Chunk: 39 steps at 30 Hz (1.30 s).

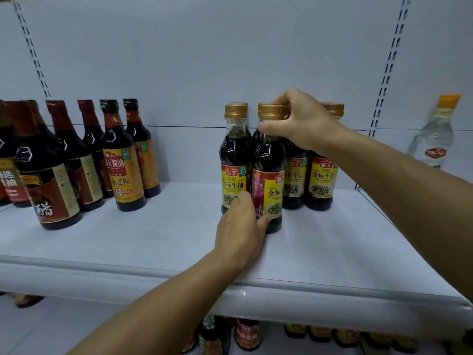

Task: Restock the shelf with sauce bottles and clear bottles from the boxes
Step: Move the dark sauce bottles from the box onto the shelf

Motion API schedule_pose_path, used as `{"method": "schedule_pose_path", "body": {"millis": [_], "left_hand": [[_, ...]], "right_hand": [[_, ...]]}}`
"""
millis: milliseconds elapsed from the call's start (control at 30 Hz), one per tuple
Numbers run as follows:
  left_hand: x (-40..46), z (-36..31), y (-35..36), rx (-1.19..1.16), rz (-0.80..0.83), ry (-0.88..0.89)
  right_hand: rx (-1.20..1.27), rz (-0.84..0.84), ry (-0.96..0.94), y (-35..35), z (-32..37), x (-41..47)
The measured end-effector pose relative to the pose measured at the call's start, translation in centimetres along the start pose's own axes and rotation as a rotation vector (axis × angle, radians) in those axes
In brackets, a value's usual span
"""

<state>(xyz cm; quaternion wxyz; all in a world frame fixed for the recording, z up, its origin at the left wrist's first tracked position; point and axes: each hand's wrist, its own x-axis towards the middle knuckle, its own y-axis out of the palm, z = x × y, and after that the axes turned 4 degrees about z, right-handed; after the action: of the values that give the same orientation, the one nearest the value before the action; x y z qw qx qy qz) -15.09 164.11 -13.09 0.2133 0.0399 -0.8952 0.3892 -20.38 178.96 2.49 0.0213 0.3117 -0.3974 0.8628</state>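
On a white shelf (332,242), the right hand (302,121) grips a gold-capped soy sauce bottle (268,175) at its neck while the left hand (240,226) holds its base.

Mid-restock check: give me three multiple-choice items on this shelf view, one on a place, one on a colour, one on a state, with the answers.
1. Where does the clear bottle with the orange cap stand?
A. Far right of the shelf
B. Among the tall dark bottles on the left
C. On the lower shelf

2. What colour are the caps of the middle group of sauce bottles?
A. Red
B. Gold
C. White

3. What is the right hand doing?
A. Hanging idle
B. Lying flat on the shelf
C. Gripping the top of the front sauce bottle

Answers:
1 A, it stands alone past the right upright.
2 B, every cap in that group looks gold.
3 C, its fingers curl round the cap, while the left hand touches the bottle's base.
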Motion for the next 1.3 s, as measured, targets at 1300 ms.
{"method": "schedule_pose_path", "body": {"millis": [1300], "left_hand": [[-0.9, 0.0, 0.0, 0.244, 0.273, 0.121]], "right_hand": [[-0.183, -0.206, 0.1, 3.2, 0.6, 0.7]]}}
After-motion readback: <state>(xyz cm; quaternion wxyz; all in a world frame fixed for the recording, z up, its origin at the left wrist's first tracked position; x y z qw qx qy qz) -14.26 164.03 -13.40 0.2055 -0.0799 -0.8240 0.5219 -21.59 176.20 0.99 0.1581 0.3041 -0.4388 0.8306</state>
